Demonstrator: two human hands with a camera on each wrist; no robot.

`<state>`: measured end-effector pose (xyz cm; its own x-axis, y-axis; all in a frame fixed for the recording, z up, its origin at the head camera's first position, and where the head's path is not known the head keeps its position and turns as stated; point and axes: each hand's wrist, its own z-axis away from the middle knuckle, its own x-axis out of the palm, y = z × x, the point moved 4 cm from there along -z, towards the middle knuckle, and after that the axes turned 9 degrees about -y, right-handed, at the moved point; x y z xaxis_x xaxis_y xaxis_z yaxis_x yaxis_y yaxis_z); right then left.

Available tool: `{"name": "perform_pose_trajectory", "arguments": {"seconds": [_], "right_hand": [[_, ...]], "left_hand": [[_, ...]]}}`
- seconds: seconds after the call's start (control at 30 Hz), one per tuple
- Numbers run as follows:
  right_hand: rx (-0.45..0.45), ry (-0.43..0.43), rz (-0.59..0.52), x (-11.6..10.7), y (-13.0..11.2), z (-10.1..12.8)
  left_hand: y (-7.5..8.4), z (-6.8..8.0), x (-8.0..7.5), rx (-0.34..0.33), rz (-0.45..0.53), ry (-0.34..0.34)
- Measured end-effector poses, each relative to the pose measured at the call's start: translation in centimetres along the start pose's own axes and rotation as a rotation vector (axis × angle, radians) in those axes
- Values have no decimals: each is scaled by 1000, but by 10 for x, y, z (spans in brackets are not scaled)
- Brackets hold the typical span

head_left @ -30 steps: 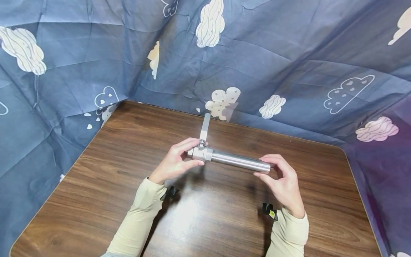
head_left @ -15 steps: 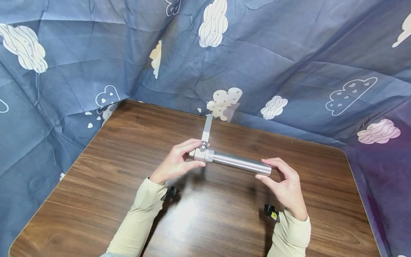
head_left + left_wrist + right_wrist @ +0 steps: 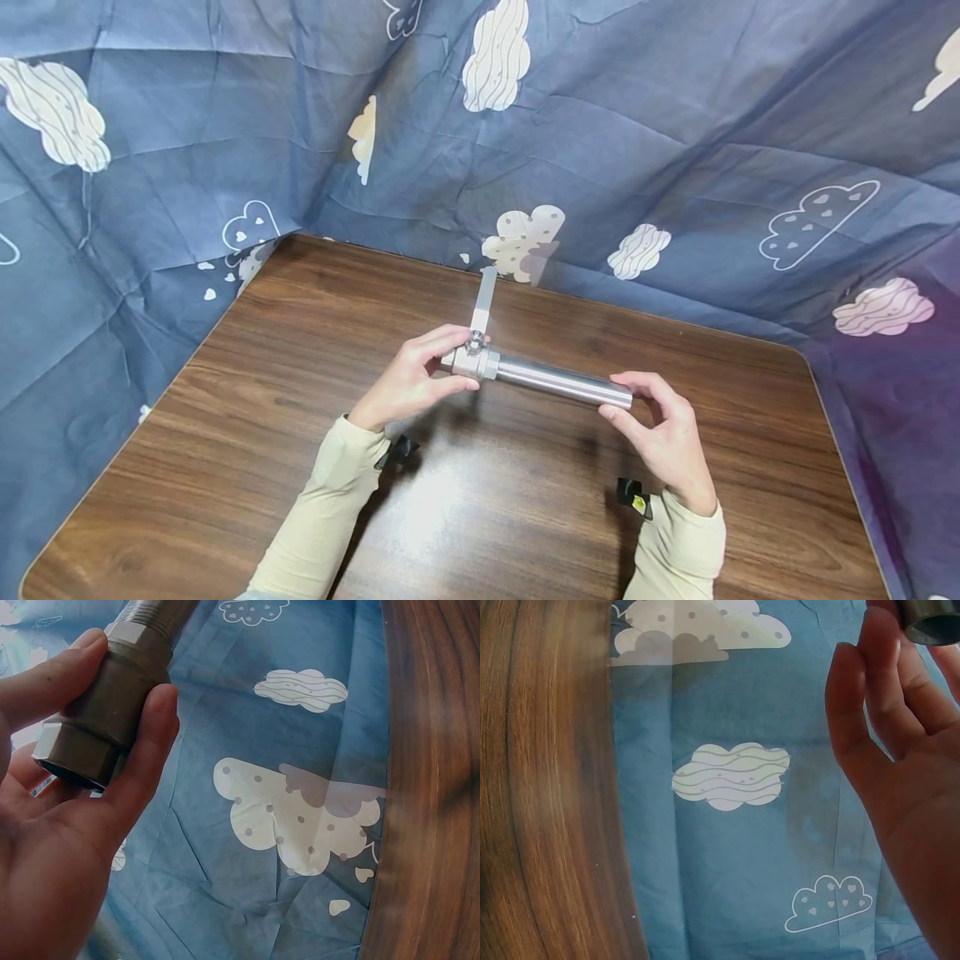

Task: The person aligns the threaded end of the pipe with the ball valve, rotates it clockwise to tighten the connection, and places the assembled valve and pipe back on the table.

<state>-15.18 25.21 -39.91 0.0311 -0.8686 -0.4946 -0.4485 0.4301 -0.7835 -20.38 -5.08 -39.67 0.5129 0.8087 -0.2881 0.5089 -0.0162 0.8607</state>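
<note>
In the head view a steel ball valve point(image 3: 468, 361) with a long flat lever handle point(image 3: 483, 300) is held over the table. My left hand point(image 3: 401, 385) grips the valve body, thumb on the near side and fingers on the far side. A shiny threaded steel pipe point(image 3: 562, 379) runs from the valve's right end, its thread partly showing at the joint. At the pipe's free end my right hand point(image 3: 663, 429) pinches it between thumb and fingers. The left wrist view shows the valve's hexagonal open end point(image 3: 79, 754); the right wrist view catches only the pipe's open end point(image 3: 930, 622).
Beneath the hands lies a brown wood-grain table point(image 3: 225, 417) with rounded corners. A blue cloth point(image 3: 600, 125) printed with clouds hangs behind it and at both sides. Black wrist mounts point(image 3: 630, 492) sit at both cuffs.
Valve and pipe have shifted very slightly right in the head view along with both hands. The right fingers have moved a little on the pipe's end; both grips are kept.
</note>
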Motion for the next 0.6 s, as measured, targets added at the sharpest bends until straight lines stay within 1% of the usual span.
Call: {"name": "perform_pose_trajectory", "arguments": {"seconds": [0.17,0.33,0.47,0.6], "right_hand": [[3,1,-1,1,0,0],[-8,-1,-3,2,0,1],[-24,-13,-18,2,-2,0],[-30,-38,-36,3,-2,0]], "left_hand": [[1,1,0,5,-18,0],[1,1,-2,-7,-15,12],[0,2,-4,-2,8,18],[-1,2,-3,5,1,11]]}}
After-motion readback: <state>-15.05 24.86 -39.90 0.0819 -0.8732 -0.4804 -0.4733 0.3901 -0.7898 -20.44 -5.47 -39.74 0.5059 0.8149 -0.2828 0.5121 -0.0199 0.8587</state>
